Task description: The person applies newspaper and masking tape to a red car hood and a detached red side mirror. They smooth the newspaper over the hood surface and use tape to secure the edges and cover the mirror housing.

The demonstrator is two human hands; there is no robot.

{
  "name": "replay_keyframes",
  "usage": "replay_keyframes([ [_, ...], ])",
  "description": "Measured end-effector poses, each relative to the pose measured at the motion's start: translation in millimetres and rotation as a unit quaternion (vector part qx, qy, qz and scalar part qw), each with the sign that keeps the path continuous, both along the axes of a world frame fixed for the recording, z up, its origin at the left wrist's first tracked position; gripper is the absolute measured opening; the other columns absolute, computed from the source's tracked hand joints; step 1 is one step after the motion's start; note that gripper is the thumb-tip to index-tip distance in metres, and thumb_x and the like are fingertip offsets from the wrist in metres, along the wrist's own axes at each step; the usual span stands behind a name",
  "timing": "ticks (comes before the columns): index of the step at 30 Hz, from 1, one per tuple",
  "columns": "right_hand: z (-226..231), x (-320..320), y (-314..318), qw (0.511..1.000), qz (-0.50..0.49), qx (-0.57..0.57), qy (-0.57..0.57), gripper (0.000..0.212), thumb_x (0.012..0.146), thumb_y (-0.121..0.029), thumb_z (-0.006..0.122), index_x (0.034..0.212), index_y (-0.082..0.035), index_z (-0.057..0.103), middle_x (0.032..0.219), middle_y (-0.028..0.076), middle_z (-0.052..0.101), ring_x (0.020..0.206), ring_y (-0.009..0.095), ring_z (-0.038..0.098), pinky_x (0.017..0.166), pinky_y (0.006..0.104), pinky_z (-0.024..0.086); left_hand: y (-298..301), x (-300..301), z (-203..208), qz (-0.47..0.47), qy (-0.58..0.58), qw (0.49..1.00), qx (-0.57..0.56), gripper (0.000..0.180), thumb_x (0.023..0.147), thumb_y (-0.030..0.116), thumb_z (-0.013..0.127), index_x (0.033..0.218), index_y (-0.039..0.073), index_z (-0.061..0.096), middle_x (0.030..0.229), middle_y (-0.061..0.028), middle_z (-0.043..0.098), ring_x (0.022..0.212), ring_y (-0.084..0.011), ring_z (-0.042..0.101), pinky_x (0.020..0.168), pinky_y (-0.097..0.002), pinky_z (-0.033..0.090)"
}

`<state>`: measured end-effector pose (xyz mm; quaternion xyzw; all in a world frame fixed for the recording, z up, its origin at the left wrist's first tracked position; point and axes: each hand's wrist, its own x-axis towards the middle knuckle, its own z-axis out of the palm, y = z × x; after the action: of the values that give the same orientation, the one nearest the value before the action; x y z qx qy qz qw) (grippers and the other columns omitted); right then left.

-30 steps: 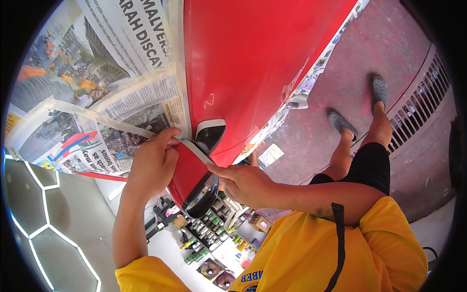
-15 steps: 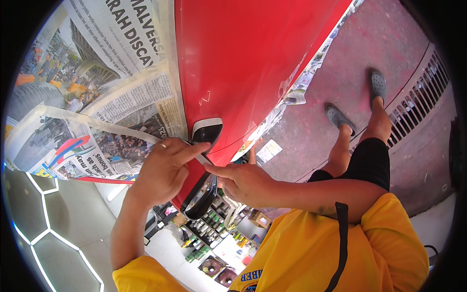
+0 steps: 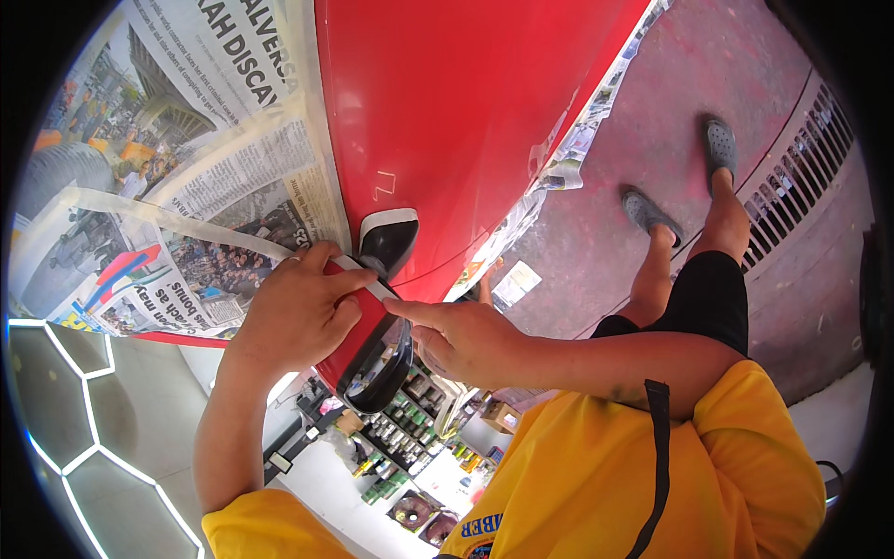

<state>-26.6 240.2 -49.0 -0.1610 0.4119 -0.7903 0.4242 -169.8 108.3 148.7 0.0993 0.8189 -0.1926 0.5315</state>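
Pale tape strip on red mirror housing, along its edge facing the car; visible long axis slants from left hand down-right to right hand. Both index fingertips at strip, neither clearly nearer. Left spread over housing, right index extended; can't tell if either pinches. Beyond: black mirror base, red panel, newspaper masking.

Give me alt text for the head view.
Left hand and right hand at a red-and-black car mirror, by a pale strip along its edge. Taped newspaper lies left of the red bodywork.
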Motion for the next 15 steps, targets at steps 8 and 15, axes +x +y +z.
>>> replay_keyframes([
  [8, 2.6, 34.3, -8.4, 0.985, -0.089, -0.094, -0.113, 0.048, 0.121, -0.012, 0.049, 0.167, 0.001, 0.052, 0.092, 0.01, 0.073, 0.082, 0.014, 0.069, 0.08, 0.0321, 0.058, -6.6, 0.4, 1.0, 0.142, 0.023, 0.989, -0.021, 0.048, 0.098, 0.01, 0.055, 0.145, 0.008, 0.067, 0.141, -0.0234, 0.067, 0.131, -0.042, 0.065, 0.116, -0.0468, 0.05],
  [15, 5.2, 42.9, -11.5, 0.992, -0.092, -0.054, -0.073, 0.048, 0.123, -0.013, 0.047, 0.169, 0.0, 0.05, 0.098, 0.013, 0.075, 0.094, 0.015, 0.077, 0.088, 0.0334, 0.061, -8.9, 0.6, -4.3, 0.146, 0.035, 0.989, -0.014, 0.05, 0.096, 0.009, 0.054, 0.145, 0.01, 0.062, 0.136, -0.0229, 0.068, 0.13, -0.0419, 0.065, 0.114, -0.0467, 0.05],
])
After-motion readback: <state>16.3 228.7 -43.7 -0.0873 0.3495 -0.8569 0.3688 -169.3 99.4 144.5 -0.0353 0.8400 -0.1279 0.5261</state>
